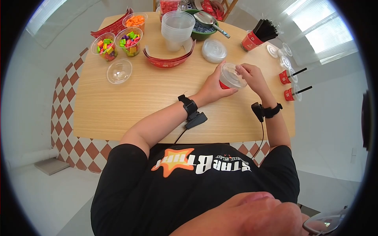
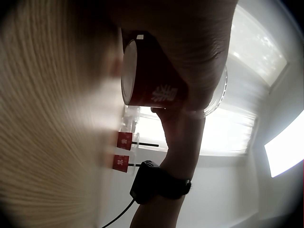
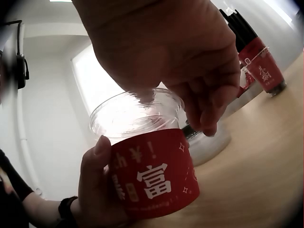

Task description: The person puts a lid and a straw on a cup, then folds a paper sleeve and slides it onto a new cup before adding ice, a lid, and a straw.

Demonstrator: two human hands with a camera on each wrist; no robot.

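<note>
My left hand (image 1: 214,87) grips a clear plastic cup with a red paper sleeve (image 3: 156,175) just above the table, fingers and thumb round its sides. A clear lid (image 3: 135,116) sits on the cup's top. My right hand (image 1: 252,77) is over the lid, its thumb pressing on top and its curled fingers beside the rim. The left wrist view shows the red sleeve (image 2: 154,78) and the cup's pale base low over the wood.
Behind the cup stand stacked lids (image 1: 214,51), stacked clear cups (image 1: 178,25) and red sleeves (image 1: 167,63). Candy-filled cups (image 1: 104,47) and a loose lid (image 1: 119,71) are at left. Black straws (image 1: 265,30) and finished-looking cups with straws (image 1: 290,94) line the right edge.
</note>
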